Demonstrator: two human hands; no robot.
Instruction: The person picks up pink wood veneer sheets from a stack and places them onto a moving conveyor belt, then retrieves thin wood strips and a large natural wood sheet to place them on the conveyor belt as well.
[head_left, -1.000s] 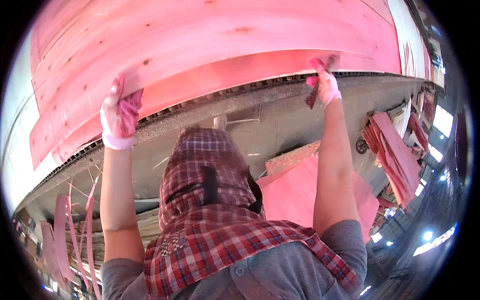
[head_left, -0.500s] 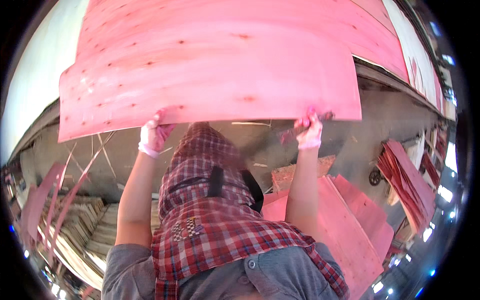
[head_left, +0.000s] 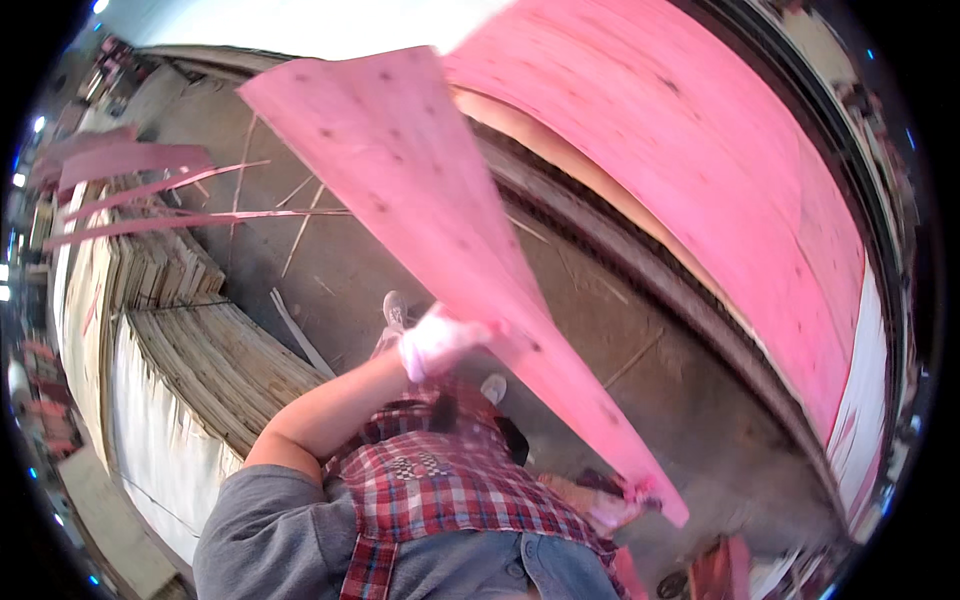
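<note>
A thin pink wood veneer sheet [head_left: 400,170] with dark knots hangs in front of me, tilted and bowed, running from upper left to lower right. My left hand [head_left: 440,342], in a whitish glove stained pink, is closed on its near edge around the middle. At the sheet's narrow lower right end, my right hand [head_left: 618,508] grips it, partly blurred. A dark, slim object [head_left: 600,482] also sticks out from this right hand; its kind is not clear.
At the right stands a long stack topped with pink veneer [head_left: 720,180], a dark rail [head_left: 640,240] along its side. Piled pale veneer [head_left: 220,350] stands at the left, with pink strips [head_left: 190,222] sticking out above it. Wood slivers [head_left: 300,330] lie on the floor.
My body has turned left, away from the stack. The pink sheet has come off it with both hands and swung from level to a steep slant over the floor.
</note>
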